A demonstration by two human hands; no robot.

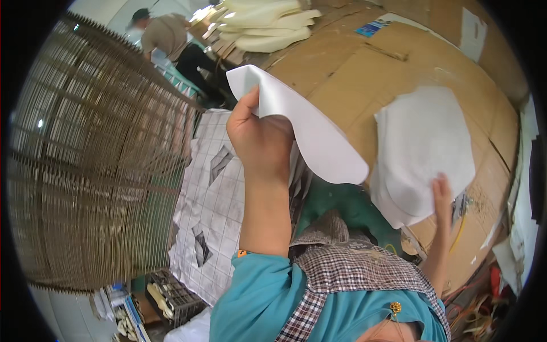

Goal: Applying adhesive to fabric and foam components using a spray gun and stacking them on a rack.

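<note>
My left hand (261,137) is raised in the middle, its thumb and fingers closed on a smooth white sheet piece (319,131) with rounded edges. The sheet bends over the hand and hangs down to the right. On the right, a stack of similar white sheets (424,145) lies on the cardboard-covered table (353,74). My right hand (442,196) is at the near right edge of this stack, fingers stretched out and a little blurred. Whether it touches the top sheet is hard to make out.
A tall rack of metal wire shelves (102,154) fills the left. Beside it hangs a grid-patterned white cloth (211,211). Cream-coloured cut pieces (268,25) are piled at the far end. Another person (171,43) bends at the back left. A crate (174,296) stands low at the left.
</note>
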